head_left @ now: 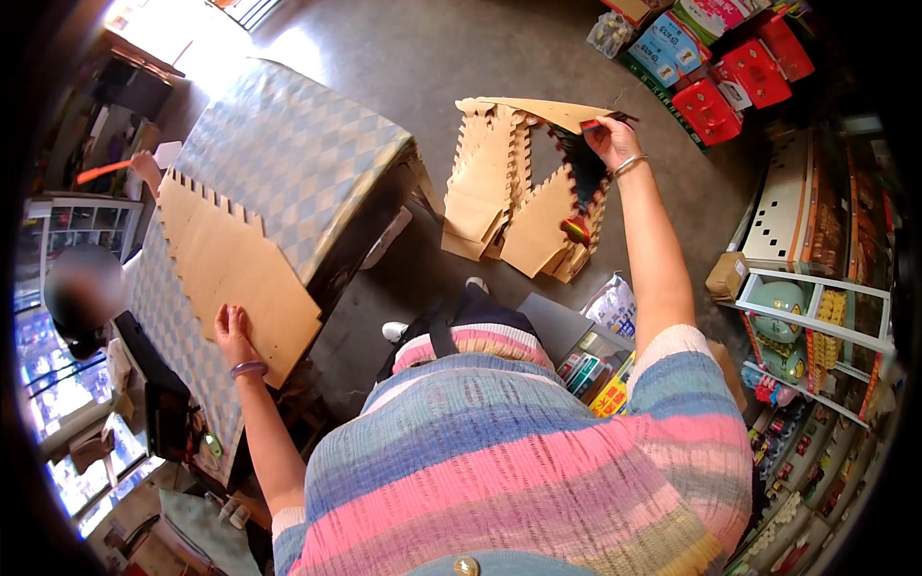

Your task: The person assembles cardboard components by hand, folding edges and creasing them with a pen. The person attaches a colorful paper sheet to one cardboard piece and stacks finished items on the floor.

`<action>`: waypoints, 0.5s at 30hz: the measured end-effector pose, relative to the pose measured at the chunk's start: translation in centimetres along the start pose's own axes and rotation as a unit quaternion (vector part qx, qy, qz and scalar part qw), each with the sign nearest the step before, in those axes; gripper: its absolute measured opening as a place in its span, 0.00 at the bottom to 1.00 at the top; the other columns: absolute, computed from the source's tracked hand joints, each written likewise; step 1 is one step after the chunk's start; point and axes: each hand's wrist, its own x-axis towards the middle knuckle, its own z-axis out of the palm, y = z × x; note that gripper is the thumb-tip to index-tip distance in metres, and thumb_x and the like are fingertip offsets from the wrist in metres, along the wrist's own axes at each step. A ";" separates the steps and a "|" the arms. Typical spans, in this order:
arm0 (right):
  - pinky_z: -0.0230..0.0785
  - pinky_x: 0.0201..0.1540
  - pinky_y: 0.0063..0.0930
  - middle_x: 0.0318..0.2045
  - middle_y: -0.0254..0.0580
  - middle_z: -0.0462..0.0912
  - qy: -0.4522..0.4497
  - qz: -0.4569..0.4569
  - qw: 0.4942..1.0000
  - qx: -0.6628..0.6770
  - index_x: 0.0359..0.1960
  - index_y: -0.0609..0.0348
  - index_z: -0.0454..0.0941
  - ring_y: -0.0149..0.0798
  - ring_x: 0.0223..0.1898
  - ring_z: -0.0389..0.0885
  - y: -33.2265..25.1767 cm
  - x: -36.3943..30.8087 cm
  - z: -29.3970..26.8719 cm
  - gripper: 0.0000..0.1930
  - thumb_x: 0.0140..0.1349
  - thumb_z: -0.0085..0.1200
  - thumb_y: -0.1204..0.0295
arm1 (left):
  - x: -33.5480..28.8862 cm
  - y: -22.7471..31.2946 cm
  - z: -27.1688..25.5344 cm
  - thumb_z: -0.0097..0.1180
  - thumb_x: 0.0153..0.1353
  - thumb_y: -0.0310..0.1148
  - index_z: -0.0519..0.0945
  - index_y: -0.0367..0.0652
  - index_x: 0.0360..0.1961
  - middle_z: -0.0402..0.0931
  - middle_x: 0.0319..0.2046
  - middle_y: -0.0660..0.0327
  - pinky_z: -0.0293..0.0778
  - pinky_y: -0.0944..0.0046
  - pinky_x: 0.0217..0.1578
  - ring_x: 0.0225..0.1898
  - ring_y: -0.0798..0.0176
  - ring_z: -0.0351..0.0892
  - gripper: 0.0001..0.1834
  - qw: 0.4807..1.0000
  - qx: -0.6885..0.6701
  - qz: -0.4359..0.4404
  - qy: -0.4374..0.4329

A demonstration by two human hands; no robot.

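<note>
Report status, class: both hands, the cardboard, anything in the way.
Left hand flat on notched cardboard sheet on checkered table. Right hand gripping cardboard stack top. Another person's hand at sheet's far end.

Strong daylight from the upper left, blown out to white glare on the grey concrete floor [206, 38] near the doorway. Softer, even light over the blue-and-white checked tablecloth [288, 154] and the flat notched brown cardboard sheet [230, 264]. Deep shadow under the table edge and inside the stack of folded notched cardboard pieces [523, 187]. Heavy fisheye bending toward the rim, with black vignette in all corners. Slight softness on the pink, blue and yellow striped knitted top [519, 461] close to the lens; shelves at right crowded, small and hard to resolve
</note>
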 end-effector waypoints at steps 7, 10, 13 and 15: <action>0.77 0.38 0.31 0.37 0.40 0.80 0.012 -0.071 0.997 -0.028 0.38 0.60 0.74 0.36 0.35 0.81 -1.5 1.9 -12.4 0.05 0.62 0.49 0.73 | 1.0 -1.2 -0.3 0.54 0.64 0.26 0.68 0.40 0.55 0.71 0.42 0.64 0.74 0.72 0.44 0.42 0.71 0.73 0.19 0.998 0.063 0.014 0.017; 0.76 0.40 0.33 0.37 0.39 0.81 0.013 -0.019 0.996 -0.080 0.36 0.56 0.73 0.37 0.39 0.81 -0.3 1.1 -18.6 0.03 0.63 0.50 0.73 | 2.0 -1.6 -1.1 0.55 0.63 0.27 0.68 0.39 0.56 0.71 0.43 0.64 0.74 0.72 0.44 0.43 0.71 0.73 0.20 0.994 0.106 0.024 0.022; 0.75 0.37 0.32 0.35 0.36 0.81 0.069 0.041 0.991 -0.109 0.35 0.55 0.74 0.35 0.36 0.81 4.1 -2.0 -20.0 0.04 0.62 0.51 0.71 | 1.4 -2.1 -1.9 0.55 0.63 0.29 0.69 0.38 0.56 0.72 0.45 0.63 0.72 0.73 0.44 0.44 0.71 0.73 0.21 0.989 0.133 0.029 0.057; 0.74 0.37 0.32 0.34 0.36 0.81 0.129 0.071 0.981 -0.128 0.36 0.56 0.75 0.35 0.34 0.80 8.1 -3.1 -23.2 0.05 0.62 0.52 0.70 | 1.7 -2.2 -1.5 0.56 0.63 0.30 0.69 0.37 0.56 0.73 0.45 0.62 0.71 0.73 0.44 0.44 0.70 0.73 0.21 0.985 0.162 0.019 0.055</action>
